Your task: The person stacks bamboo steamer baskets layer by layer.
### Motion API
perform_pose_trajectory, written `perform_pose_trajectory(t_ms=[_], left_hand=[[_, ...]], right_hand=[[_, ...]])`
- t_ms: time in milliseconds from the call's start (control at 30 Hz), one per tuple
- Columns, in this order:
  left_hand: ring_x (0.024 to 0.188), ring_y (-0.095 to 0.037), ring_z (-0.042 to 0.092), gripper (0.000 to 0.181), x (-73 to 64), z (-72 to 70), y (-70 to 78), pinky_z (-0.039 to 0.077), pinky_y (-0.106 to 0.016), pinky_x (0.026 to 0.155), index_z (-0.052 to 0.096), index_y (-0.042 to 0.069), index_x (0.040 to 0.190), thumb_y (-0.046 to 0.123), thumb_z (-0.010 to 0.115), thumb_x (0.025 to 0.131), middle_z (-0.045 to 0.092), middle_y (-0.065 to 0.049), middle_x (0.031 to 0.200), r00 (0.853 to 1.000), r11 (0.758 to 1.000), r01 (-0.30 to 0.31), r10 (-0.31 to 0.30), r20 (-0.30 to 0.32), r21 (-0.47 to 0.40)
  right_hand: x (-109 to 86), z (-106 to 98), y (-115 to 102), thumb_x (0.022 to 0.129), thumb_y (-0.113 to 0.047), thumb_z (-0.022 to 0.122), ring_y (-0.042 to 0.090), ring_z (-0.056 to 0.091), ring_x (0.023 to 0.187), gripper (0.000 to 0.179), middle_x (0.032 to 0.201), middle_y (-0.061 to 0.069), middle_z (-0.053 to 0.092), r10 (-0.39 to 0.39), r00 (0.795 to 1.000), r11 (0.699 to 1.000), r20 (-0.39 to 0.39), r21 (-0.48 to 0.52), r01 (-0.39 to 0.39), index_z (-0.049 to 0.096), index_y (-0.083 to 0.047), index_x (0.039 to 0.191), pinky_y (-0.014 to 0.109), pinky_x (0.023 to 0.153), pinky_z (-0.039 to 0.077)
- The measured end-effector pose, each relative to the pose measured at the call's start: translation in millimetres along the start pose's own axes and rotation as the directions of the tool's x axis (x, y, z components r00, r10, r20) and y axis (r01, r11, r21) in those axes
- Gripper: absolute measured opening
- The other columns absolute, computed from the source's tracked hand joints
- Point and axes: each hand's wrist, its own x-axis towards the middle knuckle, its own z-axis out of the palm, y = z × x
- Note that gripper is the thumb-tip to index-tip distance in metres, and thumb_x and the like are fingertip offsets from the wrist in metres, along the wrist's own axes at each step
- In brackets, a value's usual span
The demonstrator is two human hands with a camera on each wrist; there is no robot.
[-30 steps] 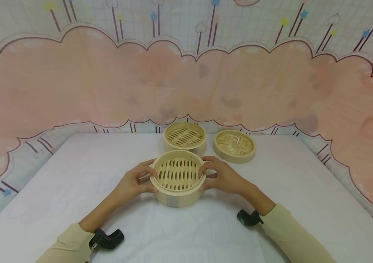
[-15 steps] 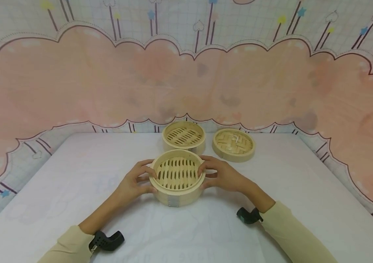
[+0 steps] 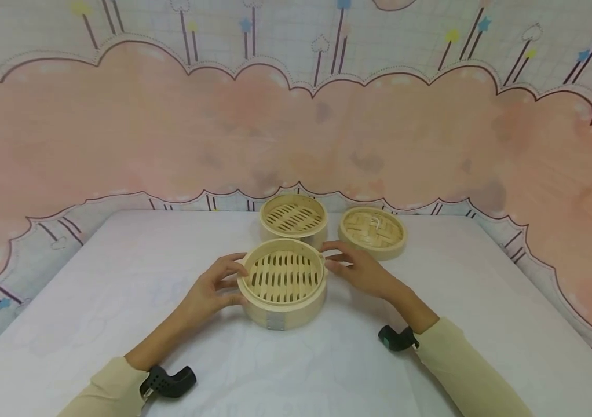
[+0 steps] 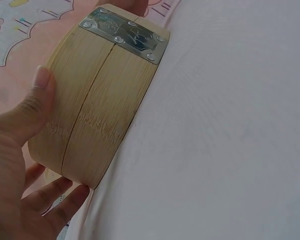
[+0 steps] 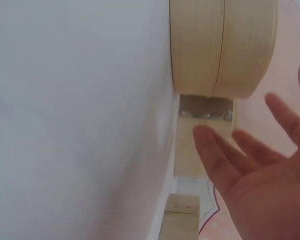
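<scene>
By the left hand (image 3: 218, 285), the near steamer basket (image 3: 296, 317) is gripped at nine o'clock, the thumb set against the outer wall and a finger bent over the rim. The right hand (image 3: 361, 271) is held at three o'clock, just beside the rim, its fingers extended and nothing grasped; whether a fingertip touches the basket cannot be told. The near basket is rested level on the white cloth (image 3: 275, 370), its metal plate (image 3: 275, 321) at six o'clock. Close beyond it, at twelve o'clock, the far steamer basket (image 3: 319, 234) is placed, and the woven lid (image 3: 371, 231) is seen at two o'clock. The step in hand is judged to be the steadying of the near basket: its base is best kept flush with the cloth, and its wall held without squeezing. From one side alone, any lift could tip it. The right fingertips are best kept off the far basket, lest it be nudged.
</scene>
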Motion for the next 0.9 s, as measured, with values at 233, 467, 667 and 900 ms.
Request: perform_pose_trajectory(t_ms=[233, 467, 667, 900], left_hand=[[0.128, -0.039, 0.040, 0.046, -1.3, 1.2, 0.5, 0.049, -0.039, 0.095, 0.057, 0.003, 0.111, 0.000, 0.080, 0.071, 0.036, -0.020, 0.144, 1.000, 1.000, -0.026, 0.026, -0.002, -0.003], [0.128, -0.035, 0.042, 0.045, -0.8, 2.2, 0.1, 0.049, -0.037, 0.095, 0.057, 0.006, 0.111, 0.004, 0.081, 0.072, 0.038, -0.016, 0.145, 1.000, 1.000, 0.001, -0.001, -0.008, -0.005], [0.130, -0.031, 0.040, 0.045, -0.7, 1.9, 0.0, 0.048, -0.039, 0.097, 0.057, 0.007, 0.111, 0.006, 0.081, 0.073, 0.037, -0.012, 0.146, 1.000, 1.000, 0.020, -0.020, 0.001, -0.018], [0.130, -0.031, 0.040, 0.045, -0.6, 0.0, -0.4, 0.047, -0.039, 0.097, 0.057, 0.008, 0.111, 0.007, 0.082, 0.073, 0.037, -0.012, 0.146, 0.999, 0.999, 0.040, -0.040, -0.001, -0.020]], right_hand=[[14.3, -3, 3, 0.096, -0.036, 0.059, 0.030, 0.052, 0.122, 0.042, 0.146, 0.005, 0.040, 0.083, 0.985, 0.996, -0.150, 0.032, -0.079, 0.049, -0.021, 0.134, 0.052, 0.103, 0.040], [33.2, -1, 4, 0.093, -0.037, 0.062, 0.036, 0.048, 0.124, 0.054, 0.148, 0.007, 0.035, 0.076, 0.984, 0.997, -0.159, 0.031, -0.072, 0.044, -0.017, 0.140, 0.052, 0.102, 0.041], [50.1, 4, 4, 0.097, -0.023, 0.059, 0.035, 0.039, 0.130, 0.049, 0.143, 0.018, 0.040, 0.001, 0.987, 1.000, -0.160, -0.023, -0.005, 0.045, -0.001, 0.138, 0.047, 0.102, 0.042], [63.8, 12, 4, 0.098, -0.022, 0.056, 0.039, 0.026, 0.137, 0.042, 0.148, 0.028, 0.025, 0.075, 0.988, 0.994, -0.137, -0.070, -0.086, 0.049, -0.007, 0.137, 0.049, 0.104, 0.040]])
